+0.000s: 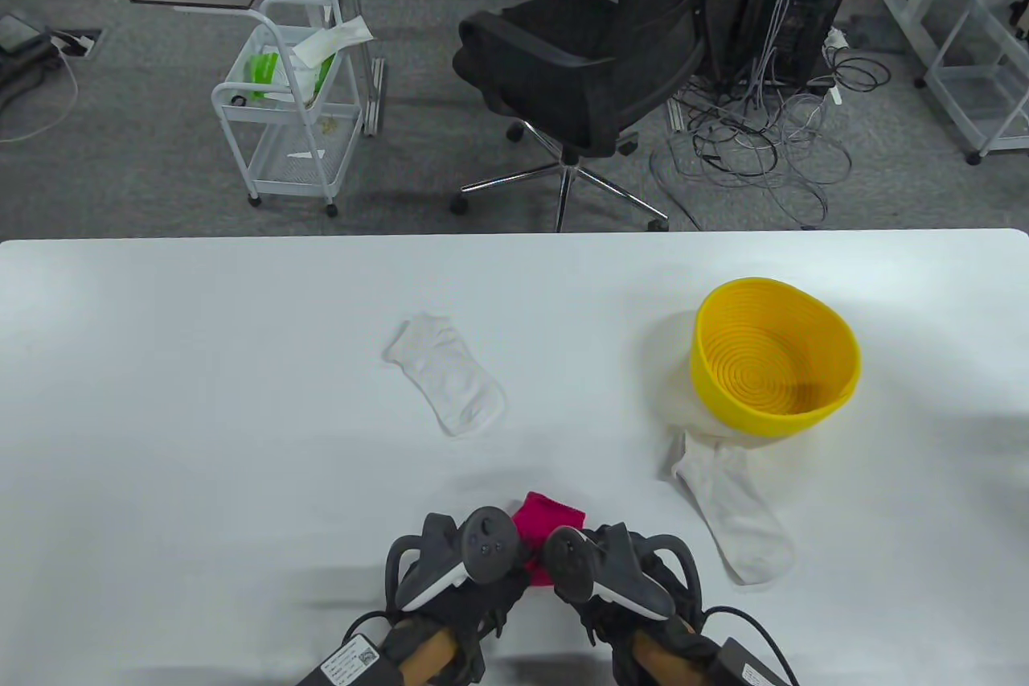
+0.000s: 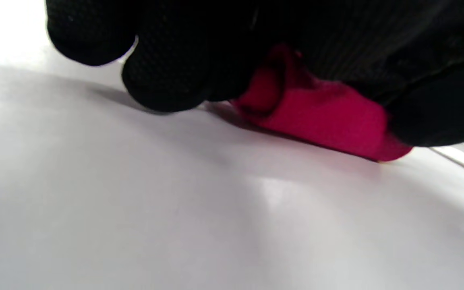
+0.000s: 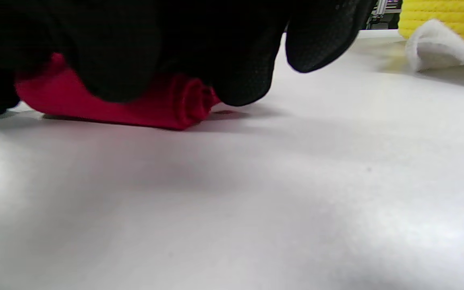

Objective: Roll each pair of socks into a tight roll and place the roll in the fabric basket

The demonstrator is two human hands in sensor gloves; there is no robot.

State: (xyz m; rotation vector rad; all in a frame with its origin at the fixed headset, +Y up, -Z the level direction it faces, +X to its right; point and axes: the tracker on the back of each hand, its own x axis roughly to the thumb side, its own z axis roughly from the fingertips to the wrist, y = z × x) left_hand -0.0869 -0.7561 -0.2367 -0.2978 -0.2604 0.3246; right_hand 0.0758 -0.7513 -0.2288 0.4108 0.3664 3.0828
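Two hands, left hand [image 1: 450,565] and right hand [image 1: 619,569], both curled around the red sock roll [image 1: 545,537] at the table's near edge: rolling under way; next, tightening it, then carrying it to the yellow basket [image 1: 773,364]

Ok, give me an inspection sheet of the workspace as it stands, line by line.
Surface: white table, smooth.
Job's things: red sock pair partly rolled at the near edge; yellow ribbed basket, nothing seen inside; one white sock lying flat mid-table; another white sock with its end under the basket.
Clutter: nothing seen on the table.
Hands: left hand and right hand both curled over the red roll, fingertips at the tabletop.
Cables: glove leads at both wrists; tangled cables on the floor.
Surroundings: black office chair, white wire trolley, grey carpet.
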